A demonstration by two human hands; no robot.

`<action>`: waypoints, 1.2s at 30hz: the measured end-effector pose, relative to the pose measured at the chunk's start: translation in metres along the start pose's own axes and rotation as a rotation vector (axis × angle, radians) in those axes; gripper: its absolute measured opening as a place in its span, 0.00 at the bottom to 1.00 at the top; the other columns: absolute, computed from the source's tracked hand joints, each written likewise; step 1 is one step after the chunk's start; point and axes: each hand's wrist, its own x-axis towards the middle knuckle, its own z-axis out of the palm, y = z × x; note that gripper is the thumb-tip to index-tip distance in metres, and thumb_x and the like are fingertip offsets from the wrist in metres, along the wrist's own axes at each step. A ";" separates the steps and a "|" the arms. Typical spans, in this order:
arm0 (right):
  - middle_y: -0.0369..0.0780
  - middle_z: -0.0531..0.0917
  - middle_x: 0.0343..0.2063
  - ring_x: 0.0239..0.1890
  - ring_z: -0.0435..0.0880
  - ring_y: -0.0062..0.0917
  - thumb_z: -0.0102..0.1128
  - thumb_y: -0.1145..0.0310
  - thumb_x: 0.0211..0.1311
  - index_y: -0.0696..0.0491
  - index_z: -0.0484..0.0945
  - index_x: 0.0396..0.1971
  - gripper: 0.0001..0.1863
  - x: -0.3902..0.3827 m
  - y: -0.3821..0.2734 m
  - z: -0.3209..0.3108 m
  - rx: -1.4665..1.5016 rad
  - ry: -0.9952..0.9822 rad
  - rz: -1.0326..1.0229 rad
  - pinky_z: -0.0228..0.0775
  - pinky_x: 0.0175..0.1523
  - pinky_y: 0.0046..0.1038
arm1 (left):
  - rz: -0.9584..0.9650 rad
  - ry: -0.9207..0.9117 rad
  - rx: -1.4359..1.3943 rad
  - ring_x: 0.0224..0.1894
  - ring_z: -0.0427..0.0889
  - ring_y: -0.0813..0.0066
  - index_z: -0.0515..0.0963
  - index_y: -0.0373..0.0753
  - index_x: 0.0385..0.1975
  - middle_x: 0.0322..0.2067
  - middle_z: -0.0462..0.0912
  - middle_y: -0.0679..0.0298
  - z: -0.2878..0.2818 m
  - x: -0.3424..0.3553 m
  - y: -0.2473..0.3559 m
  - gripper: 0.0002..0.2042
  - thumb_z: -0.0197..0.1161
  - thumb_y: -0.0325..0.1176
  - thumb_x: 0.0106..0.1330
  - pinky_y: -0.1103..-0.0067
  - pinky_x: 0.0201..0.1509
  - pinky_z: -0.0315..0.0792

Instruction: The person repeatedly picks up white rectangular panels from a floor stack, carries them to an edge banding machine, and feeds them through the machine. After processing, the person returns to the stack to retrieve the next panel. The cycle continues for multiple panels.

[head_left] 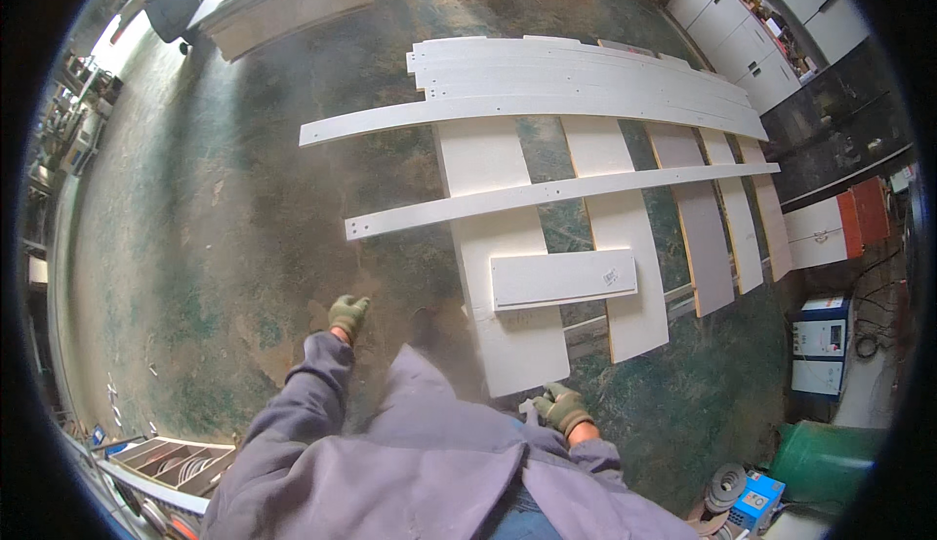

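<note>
The gloved right hand touches the near end of a white board on the floor; its grip looks clenched, but on what I cannot tell. The left hand hangs free, fingers loosely curled.

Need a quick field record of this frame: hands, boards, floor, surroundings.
left hand: green-gloved left hand, held out over the dusty green concrete floor, holding nothing
right hand: green-gloved right hand at the near end of a wide white flat board; grip unclear
boards: wide white and brown panels side by side, long narrow white strips laid across them
on top: short white rectangular panel
right edge: green plastic drum
</note>
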 end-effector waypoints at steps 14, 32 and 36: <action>0.50 0.86 0.51 0.54 0.85 0.43 0.69 0.52 0.59 0.57 0.79 0.58 0.32 0.044 -0.117 0.005 0.116 0.068 -0.099 0.77 0.59 0.37 | 0.200 -0.053 0.007 0.52 0.87 0.60 0.83 0.39 0.52 0.47 0.89 0.53 -0.049 0.124 0.209 0.24 0.73 0.49 0.62 0.71 0.56 0.77; 0.49 0.88 0.45 0.48 0.88 0.40 0.67 0.50 0.63 0.52 0.81 0.56 0.27 0.212 -0.291 -0.032 0.361 -0.056 0.052 0.78 0.53 0.35 | 0.542 0.116 0.186 0.65 0.76 0.48 0.76 0.38 0.62 0.61 0.78 0.46 0.017 0.566 0.549 0.32 0.62 0.56 0.66 0.62 0.66 0.71; 0.46 0.86 0.53 0.55 0.85 0.37 0.67 0.48 0.63 0.53 0.77 0.61 0.32 0.202 -0.261 -0.004 0.400 -0.048 0.139 0.75 0.60 0.34 | 0.513 0.011 0.185 0.67 0.75 0.49 0.73 0.28 0.64 0.61 0.78 0.41 0.053 0.674 0.578 0.40 0.64 0.60 0.64 0.65 0.69 0.68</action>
